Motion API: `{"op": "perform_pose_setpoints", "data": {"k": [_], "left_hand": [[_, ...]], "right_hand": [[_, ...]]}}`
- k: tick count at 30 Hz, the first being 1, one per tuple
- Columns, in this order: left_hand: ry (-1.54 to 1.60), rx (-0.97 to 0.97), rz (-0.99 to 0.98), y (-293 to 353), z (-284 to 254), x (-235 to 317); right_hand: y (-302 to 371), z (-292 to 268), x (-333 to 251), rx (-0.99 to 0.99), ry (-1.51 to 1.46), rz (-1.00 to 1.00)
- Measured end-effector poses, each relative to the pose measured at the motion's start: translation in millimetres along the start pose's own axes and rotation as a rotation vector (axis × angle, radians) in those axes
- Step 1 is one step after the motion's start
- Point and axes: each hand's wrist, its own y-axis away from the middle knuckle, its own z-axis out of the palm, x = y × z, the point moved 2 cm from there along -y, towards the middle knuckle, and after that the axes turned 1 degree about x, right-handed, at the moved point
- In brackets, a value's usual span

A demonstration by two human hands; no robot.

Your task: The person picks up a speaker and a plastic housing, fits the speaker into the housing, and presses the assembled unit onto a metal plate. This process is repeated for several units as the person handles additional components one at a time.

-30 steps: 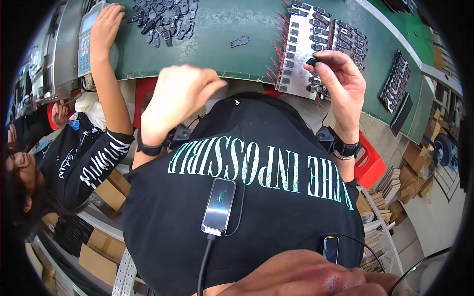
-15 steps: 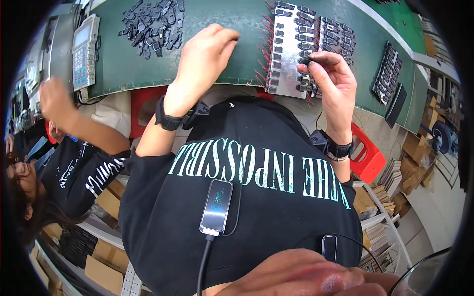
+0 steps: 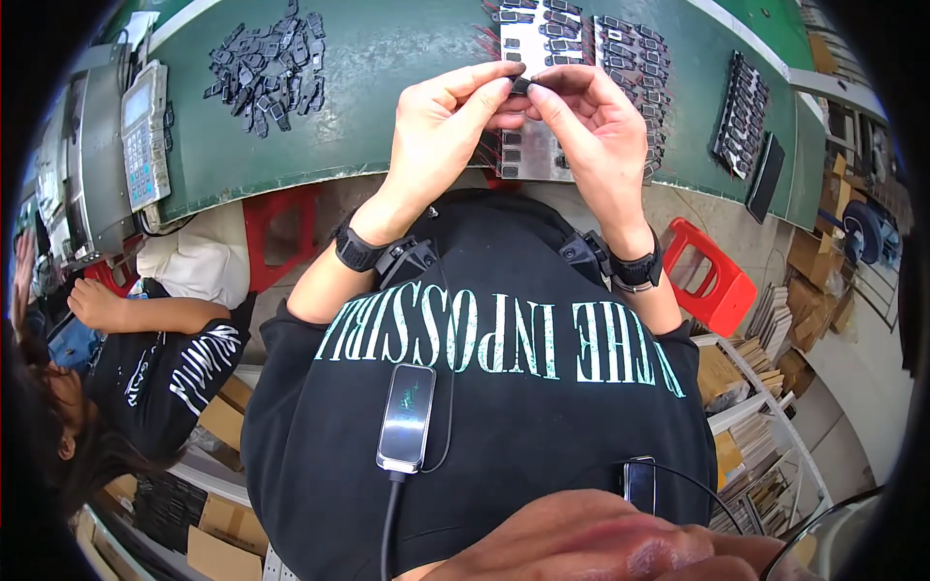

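Observation:
Between the fingertips of both hands is a small black plastic part (image 3: 521,86), partly covered by the fingers. My left hand (image 3: 441,121) pinches it from the left, and my right hand (image 3: 596,116) grips it from the other side. Behind and below the hands lies a silvery metal plate (image 3: 528,163) bearing rows of small black parts, with thin red wires along its left edge. A second plate of similar black parts (image 3: 635,58) is just right of it. On the left of the green table, black plastic pieces (image 3: 266,73) lie in a loose heap.
A keypad device with a screen (image 3: 145,136) stands at the table's left end. To the right are another filled strip (image 3: 741,116) and a flat black slab (image 3: 765,179). A co-worker (image 3: 165,349) sits at left; a red stool (image 3: 712,281) is at right.
My left hand has moved right to meet my right hand, which came left from over the plate. Both now hold the black part. The co-worker's raised arm has come down.

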Motion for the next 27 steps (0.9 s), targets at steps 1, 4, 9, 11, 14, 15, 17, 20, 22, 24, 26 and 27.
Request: {"op": "perform_pose_setpoints", "data": {"k": [1, 4, 9, 11, 14, 15, 17, 20, 22, 24, 26, 27], "left_hand": [[-0.012, -0.018, -0.020, 0.3, -0.2, -0.3], [-0.008, -0.076, -0.044, 1.4, -3.8, -5.9], [0.091, -0.110, -0.063, 3.0, -6.5, -4.5], [0.104, -0.099, -0.055, 2.2, -7.7, -5.8], [0.128, -0.080, -0.036, 1.3, -10.5, -5.3], [0.065, -0.068, -0.050, 0.8, -13.3, -2.7], [-0.060, -0.044, -0.080, -0.2, -17.6, 1.1], [-0.065, -0.002, -0.081, -0.7, -18.9, -0.4], [-0.068, 0.020, -0.082, -1.2, -19.8, -2.6], [-0.106, 0.010, -0.033, -1.7, -20.0, -4.9], [-0.125, 0.003, -0.007, -1.5, -19.3, -4.7], [-0.100, -0.006, -0.035, -1.2, -18.8, -4.5]], "right_hand": [[0.0, -0.7, 1.1, 0.002, -0.001, 0.001], [-0.1, -2.0, 3.8, 0.017, 0.106, 0.010], [-1.8, -6.0, 11.2, -0.052, 0.128, 0.025], [-2.4, -5.2, 13.5, -0.062, 0.102, 0.034], [-3.8, -5.2, 15.9, -0.062, 0.103, 0.039], [-4.5, -5.6, 16.2, -0.053, 0.116, 0.037], [-4.9, -4.9, 15.4, -0.045, 0.130, 0.036], [-2.6, -2.0, 7.8, 0.005, 0.288, -0.048], [-2.8, -0.1, 3.0, 0.014, 0.427, -0.177], [-1.6, 2.3, -3.2, 0.038, 0.705, -0.439], [-2.3, 1.3, -2.4, 0.033, 0.654, -0.357], [-3.0, 0.6, -1.2, 0.027, 0.601, -0.275]]}}
